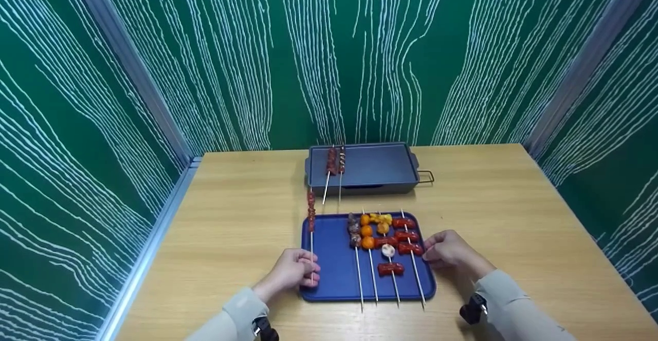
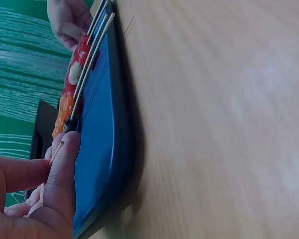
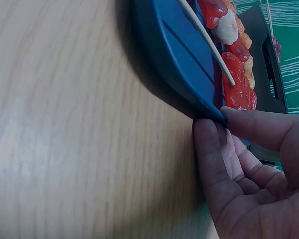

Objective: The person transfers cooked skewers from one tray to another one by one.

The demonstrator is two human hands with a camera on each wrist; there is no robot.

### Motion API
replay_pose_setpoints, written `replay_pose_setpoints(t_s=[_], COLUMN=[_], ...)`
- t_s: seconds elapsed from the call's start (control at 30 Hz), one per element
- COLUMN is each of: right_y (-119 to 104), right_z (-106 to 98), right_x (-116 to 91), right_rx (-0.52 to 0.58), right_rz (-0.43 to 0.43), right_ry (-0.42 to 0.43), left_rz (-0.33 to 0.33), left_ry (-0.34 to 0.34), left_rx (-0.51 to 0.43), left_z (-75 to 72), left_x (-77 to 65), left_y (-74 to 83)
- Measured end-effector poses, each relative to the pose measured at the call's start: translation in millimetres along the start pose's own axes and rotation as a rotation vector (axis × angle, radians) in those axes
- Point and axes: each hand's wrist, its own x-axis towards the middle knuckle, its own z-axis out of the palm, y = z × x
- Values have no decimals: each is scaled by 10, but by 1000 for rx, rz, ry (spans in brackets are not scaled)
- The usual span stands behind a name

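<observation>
My left hand (image 1: 296, 269) pinches the stick of a meat skewer (image 1: 311, 212) between thumb and fingers over the left side of the blue tray (image 1: 331, 258). Its small dark-red pieces point away, beyond the tray's far edge. In the right wrist view, my right hand (image 3: 254, 169) grips the tray's rim, thumb above and fingers below. On the tray's right half lie a dark meat skewer (image 1: 354, 233), a skewer of orange balls (image 1: 366, 231), a mixed skewer with a white round slice (image 1: 388, 250), and a red sausage skewer (image 1: 407, 236). Their bare sticks point toward me, over the near rim.
Behind the tray stands a dark grey grill (image 1: 380, 163) with a wire handle (image 1: 426, 176) on its right. Two meat skewers (image 1: 331, 161) lie on its left part, sticks overhanging the front. Green patterned panels (image 1: 298, 73) enclose the wooden table (image 1: 231, 202) at the back and sides.
</observation>
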Motion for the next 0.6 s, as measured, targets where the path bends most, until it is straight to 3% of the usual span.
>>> replay_pose_setpoints(t_s=[0.6], right_y=[7], right_z=[-1], right_x=[-16], right_rx=[26], right_rz=[-28], right_ry=[-11], left_rz=[-40], left_ry=[-44], left_rx=[6], left_z=[210], left_x=[-80], left_y=[-99])
